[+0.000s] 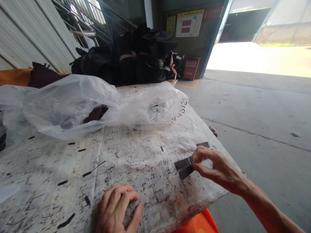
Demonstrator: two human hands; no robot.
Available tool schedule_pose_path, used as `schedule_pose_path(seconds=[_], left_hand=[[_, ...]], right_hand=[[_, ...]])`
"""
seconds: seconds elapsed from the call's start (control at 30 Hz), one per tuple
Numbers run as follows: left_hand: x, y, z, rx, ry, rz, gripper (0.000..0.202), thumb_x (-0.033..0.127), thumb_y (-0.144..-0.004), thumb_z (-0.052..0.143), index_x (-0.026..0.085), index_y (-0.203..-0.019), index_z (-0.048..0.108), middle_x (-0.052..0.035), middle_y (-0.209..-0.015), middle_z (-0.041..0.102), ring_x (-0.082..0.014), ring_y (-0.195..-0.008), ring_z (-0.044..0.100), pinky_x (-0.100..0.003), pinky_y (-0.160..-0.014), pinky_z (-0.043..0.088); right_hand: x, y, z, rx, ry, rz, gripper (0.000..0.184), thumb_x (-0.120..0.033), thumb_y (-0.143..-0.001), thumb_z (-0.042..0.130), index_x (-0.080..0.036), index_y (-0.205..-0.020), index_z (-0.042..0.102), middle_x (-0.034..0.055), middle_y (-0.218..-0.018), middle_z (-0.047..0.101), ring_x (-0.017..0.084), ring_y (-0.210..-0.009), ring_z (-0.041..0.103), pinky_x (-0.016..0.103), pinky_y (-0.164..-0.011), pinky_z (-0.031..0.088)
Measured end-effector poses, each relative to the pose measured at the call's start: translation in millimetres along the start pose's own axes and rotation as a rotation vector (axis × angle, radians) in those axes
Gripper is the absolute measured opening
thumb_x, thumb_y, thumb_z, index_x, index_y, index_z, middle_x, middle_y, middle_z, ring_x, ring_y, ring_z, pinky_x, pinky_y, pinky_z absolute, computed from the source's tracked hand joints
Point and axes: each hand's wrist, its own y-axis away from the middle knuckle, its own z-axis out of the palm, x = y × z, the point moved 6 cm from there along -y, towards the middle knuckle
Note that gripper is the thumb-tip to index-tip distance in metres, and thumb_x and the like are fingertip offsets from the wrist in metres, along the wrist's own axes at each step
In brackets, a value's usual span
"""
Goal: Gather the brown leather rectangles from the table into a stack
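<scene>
My right hand [209,165] is at the right side of the cloth-covered table, thumb and forefinger pinched on the end of some dark brown flat pieces [183,168]. Two of these pieces fan out to the left from the fingertips, low over the cloth. Just beyond the knuckles lies another dark flat piece [203,144], partly hidden by the hand. At the near edge my left hand [119,207] rests on the cloth, holding nothing, its fingers loosely bent and the thumb apart.
Clear plastic bags [73,106] lie across the table's far side, one with dark brown pieces [97,113] inside. Dark scraps and threads litter the white cloth [136,152]. Black bundles [136,58] are heaped behind it. A red bin [191,68] stands on the concrete floor [255,106].
</scene>
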Motion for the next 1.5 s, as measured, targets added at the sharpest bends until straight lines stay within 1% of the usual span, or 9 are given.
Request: schedule_pose_path(seconds=[0.2, 0.43, 0.53, 0.73, 0.87, 0.97, 1.13, 1.33, 1.5], left_hand=[[7, -2, -11.7, -0.062, 0.104, -0.071, 0.004, 0.022, -0.081, 0.057, 0.022, -0.084, 0.061, -0.0052, -0.092, 0.062, -0.0218, -0.095, 0.056, -0.033, -0.08, 0.047], [30, -4, -47.7, 0.104, 0.019, -0.039, 0.006, 0.015, -0.079, 0.06, 0.02, -0.076, 0.062, -0.0039, -0.083, 0.071, -0.0234, -0.092, 0.062, -0.037, -0.084, 0.046], [34, -5, -67.0, 0.176, 0.176, -0.177, 0.006, 0.024, -0.08, 0.06, 0.021, -0.076, 0.063, -0.0032, -0.076, 0.069, -0.0205, -0.08, 0.063, -0.033, -0.077, 0.048], [36, 16, -20.9, -0.368, 0.827, -0.756, 0.026, 0.045, -0.08, 0.06, 0.02, -0.083, 0.068, -0.002, -0.063, 0.068, -0.0118, -0.049, 0.058, -0.019, -0.046, 0.045], [33, 26, -3.1, -0.308, 1.083, -0.973, 0.031, 0.047, -0.078, 0.063, 0.016, -0.075, 0.066, -0.0028, -0.058, 0.067, -0.0085, -0.042, 0.053, -0.015, -0.039, 0.04], [31, 26, -2.9, -0.248, 1.141, -0.995, 0.031, 0.046, -0.075, 0.066, 0.015, -0.076, 0.067, -0.0032, -0.059, 0.067, -0.0099, -0.047, 0.057, -0.015, -0.04, 0.042], [32, 26, -8.0, -0.259, 1.138, -0.971, 0.026, 0.04, -0.077, 0.066, 0.015, -0.078, 0.067, -0.0026, -0.061, 0.068, -0.0097, -0.05, 0.058, -0.016, -0.048, 0.046], [38, 32, -0.8, -0.25, 1.435, -1.065, 0.024, 0.038, -0.078, 0.067, 0.014, -0.076, 0.066, -0.0033, -0.06, 0.066, -0.0092, -0.049, 0.056, -0.018, -0.048, 0.046], [36, 31, -2.2, -0.307, 1.478, -1.031, 0.031, 0.041, -0.084, 0.058, 0.012, -0.083, 0.068, -0.0065, -0.066, 0.068, -0.0128, -0.057, 0.061, -0.02, -0.051, 0.048]], right_hand=[[-16, 28, 38, -0.082, -0.644, 0.136, 0.016, -0.027, -0.078, 0.06, -0.019, -0.066, 0.052, -0.0018, -0.065, 0.05, 0.013, -0.064, 0.044, 0.024, -0.058, 0.034], [-30, 45, 88, -0.221, -0.839, 0.354, 0.022, -0.035, -0.073, 0.065, -0.018, -0.065, 0.054, -0.0036, -0.058, 0.048, 0.008, -0.053, 0.038, 0.021, -0.049, 0.028], [-42, 47, 94, -0.239, -0.787, 0.355, 0.023, -0.036, -0.073, 0.063, -0.018, -0.063, 0.053, -0.0032, -0.057, 0.047, 0.009, -0.052, 0.036, 0.022, -0.048, 0.027], [-58, 45, 97, -0.232, -0.77, 0.311, 0.024, -0.035, -0.072, 0.067, -0.018, -0.06, 0.054, -0.0032, -0.055, 0.048, 0.009, -0.052, 0.038, 0.022, -0.048, 0.029], [-52, 48, 110, -0.211, -1.02, 0.405, 0.037, -0.053, -0.072, 0.067, -0.017, -0.066, 0.058, -0.0064, -0.048, 0.044, 0.006, -0.041, 0.035, 0.02, -0.043, 0.028], [-50, 54, 121, -0.18, -1.104, 0.435, 0.041, -0.058, -0.073, 0.064, -0.017, -0.073, 0.062, -0.0055, -0.048, 0.051, 0.004, -0.035, 0.038, 0.019, -0.039, 0.03], [-60, 61, 141, -0.255, -1.269, 0.45, 0.037, -0.049, -0.068, 0.073, -0.016, -0.065, 0.058, 0.0001, -0.06, 0.065, 0.005, -0.037, 0.05, 0.016, -0.036, 0.034], [-66, 61, 152, -0.34, -1.583, 0.445, 0.03, -0.037, -0.077, 0.071, -0.013, -0.065, 0.058, -0.0013, -0.058, 0.064, 0.0, -0.034, 0.048, 0.013, -0.039, 0.032], [-64, 59, 154, -0.347, -1.609, 0.474, 0.03, -0.036, -0.076, 0.071, -0.012, -0.065, 0.057, -0.0002, -0.059, 0.066, 0.002, -0.035, 0.053, 0.011, -0.036, 0.031]])
